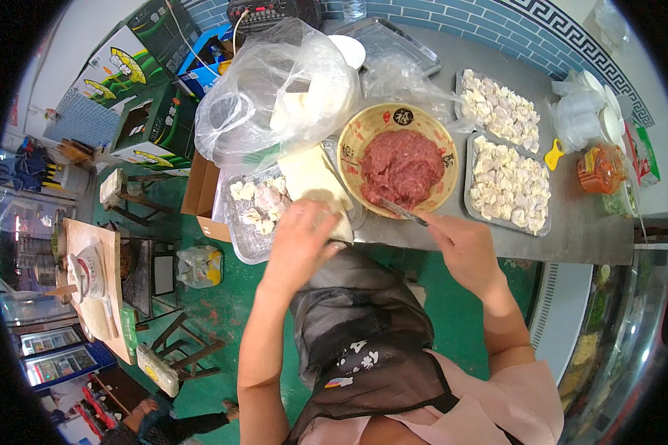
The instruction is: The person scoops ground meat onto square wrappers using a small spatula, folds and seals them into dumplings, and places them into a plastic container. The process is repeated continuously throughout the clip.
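My right hand [461, 248] grips a thin metal utensil [402, 211], its blade reaching into pink minced meat [403, 167]. The meat fills much of a yellow patterned bowl [347, 130]. Blurred by motion, my left hand [303, 239] is over the near end of a stack of pale dough wrappers [306, 172]; whether a wrapper is between its fingers is unclear. Left of the stack, a clear plastic tray [244, 236] carries several folded dumplings [264, 197].
Two dark trays of dumplings [498, 111] [511, 186] stand on the metal table [584, 239]. A plastic bag with wrappers [278, 94] lies left of the bowl. Rightward are a yellow-handled tool [554, 154], plastic tubs [581, 119] and a red-filled container [601, 168].
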A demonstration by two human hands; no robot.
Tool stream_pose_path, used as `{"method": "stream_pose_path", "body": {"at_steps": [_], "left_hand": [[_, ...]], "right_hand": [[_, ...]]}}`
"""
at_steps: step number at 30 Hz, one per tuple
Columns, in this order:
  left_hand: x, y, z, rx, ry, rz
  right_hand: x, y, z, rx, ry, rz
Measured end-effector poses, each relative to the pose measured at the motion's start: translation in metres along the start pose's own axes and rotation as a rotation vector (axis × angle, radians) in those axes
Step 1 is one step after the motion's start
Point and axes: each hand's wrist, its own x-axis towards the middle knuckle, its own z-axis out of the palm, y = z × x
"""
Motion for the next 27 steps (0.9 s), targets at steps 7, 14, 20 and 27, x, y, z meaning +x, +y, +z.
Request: {"method": "stream_pose_path", "body": {"at_steps": [7,14,20,27], "left_hand": [[0.0,-0.016,0.02,-0.105,0.03,0.023],[0.004,-0.018,-0.003,-1.756,0.313,-0.897],[-0.011,-0.014,0.002,-2.426,0.415,-0.715],[0.005,0.018,0.013,-2.51,0.491,-0.765]], "right_hand": [[0.004,0.011,0.016,0.09,0.148,-0.024],[0.002,0.01,0.009,0.326,0.045,0.18],[0.003,0.018,0.026,0.424,0.056,0.153],[-0.002,0.001,0.028,0.345,0.062,-0.041]]}}
